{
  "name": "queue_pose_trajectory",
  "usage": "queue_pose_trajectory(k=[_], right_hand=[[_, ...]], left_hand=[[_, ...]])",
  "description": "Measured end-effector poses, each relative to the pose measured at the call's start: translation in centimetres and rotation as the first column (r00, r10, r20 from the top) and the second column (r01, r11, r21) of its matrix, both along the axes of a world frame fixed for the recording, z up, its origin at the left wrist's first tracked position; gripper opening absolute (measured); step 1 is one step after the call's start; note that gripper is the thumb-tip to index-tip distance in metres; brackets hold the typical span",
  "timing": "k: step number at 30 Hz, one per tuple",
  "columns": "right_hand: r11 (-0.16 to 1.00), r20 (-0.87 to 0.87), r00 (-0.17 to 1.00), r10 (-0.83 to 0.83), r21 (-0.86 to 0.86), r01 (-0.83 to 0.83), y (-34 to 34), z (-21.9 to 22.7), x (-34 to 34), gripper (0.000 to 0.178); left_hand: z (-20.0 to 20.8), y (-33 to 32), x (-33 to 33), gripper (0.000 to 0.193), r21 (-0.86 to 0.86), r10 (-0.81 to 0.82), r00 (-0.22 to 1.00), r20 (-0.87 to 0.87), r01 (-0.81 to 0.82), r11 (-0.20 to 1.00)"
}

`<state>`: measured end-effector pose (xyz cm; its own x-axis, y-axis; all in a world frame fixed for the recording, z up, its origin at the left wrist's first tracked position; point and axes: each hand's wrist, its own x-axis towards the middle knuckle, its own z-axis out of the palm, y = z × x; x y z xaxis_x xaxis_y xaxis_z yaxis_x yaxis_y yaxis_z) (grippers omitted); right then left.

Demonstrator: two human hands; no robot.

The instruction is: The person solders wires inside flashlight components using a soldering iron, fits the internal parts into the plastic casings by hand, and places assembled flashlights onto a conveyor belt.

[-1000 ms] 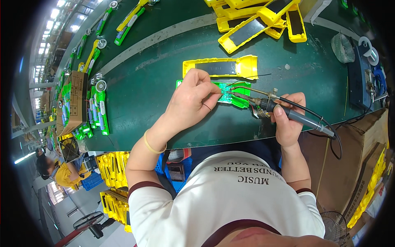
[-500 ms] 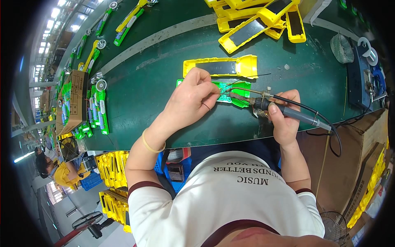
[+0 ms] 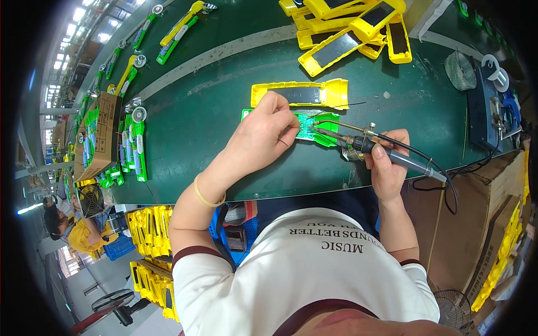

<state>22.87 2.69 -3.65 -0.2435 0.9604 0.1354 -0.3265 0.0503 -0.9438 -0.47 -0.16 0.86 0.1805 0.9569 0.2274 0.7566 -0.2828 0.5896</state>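
Note:
My right hand [image 3: 390,168] grips a soldering iron [image 3: 412,162] with a thin metal tube and black cable clamped along it. Its tip reaches onto the green circuit board [image 3: 305,127], seated in a bright green plastic shell [image 3: 330,137]. My left hand [image 3: 263,134] is closed in a pinch at the board's left part, on what looks like a thin wire [image 3: 284,143]; the fingers hide most of it and the shell's left end. Just beyond lies a yellow housing half [image 3: 336,93] with a dark panel. A thin dark wire [image 3: 350,105] sticks out between shell and housing.
More yellow housings [image 3: 330,53] are piled at the far right. A blue soldering station [image 3: 485,120] with a solder spool [image 3: 496,73] stands at the right. At the left are a cardboard box [image 3: 105,131] and several green assemblies [image 3: 136,151]. A person [image 3: 84,238] sits beyond.
The iron and my right hand have shifted slightly, the tip staying over the board. My left hand keeps its pinch in nearly the same place. The view has moved a little.

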Motion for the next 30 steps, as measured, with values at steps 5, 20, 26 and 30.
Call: queue_pose_trajectory(k=[5,20,26,30], right_hand=[[0.995,0.11,0.994,0.009,0.102,-0.021,0.1,-0.4,-0.1,0.024],[0.999,-0.135,0.991,-0.005,0.051,0.012,0.4,0.0,0.2,0.025],[0.998,-0.144,0.99,-0.011,0.064,0.021,0.2,-0.4,0.1,0.025],[0.998,-0.112,0.992,-0.052,0.034,0.056,0.0,-0.5,0.6,0.026]], left_hand=[[0.0,0.1,-0.1,0.01,-0.01,-0.011,1.0,-0.002,0.011,1.0],[-0.1,0.1,-0.3,0.009,0.023,-0.039,0.999,-0.007,0.039,0.999],[0.2,-0.2,-0.2,0.012,-0.019,-0.025,0.999,-0.038,0.024,1.0],[1.6,-0.9,-0.9,0.029,0.156,0.04,0.999,-0.006,-0.039,0.987]])
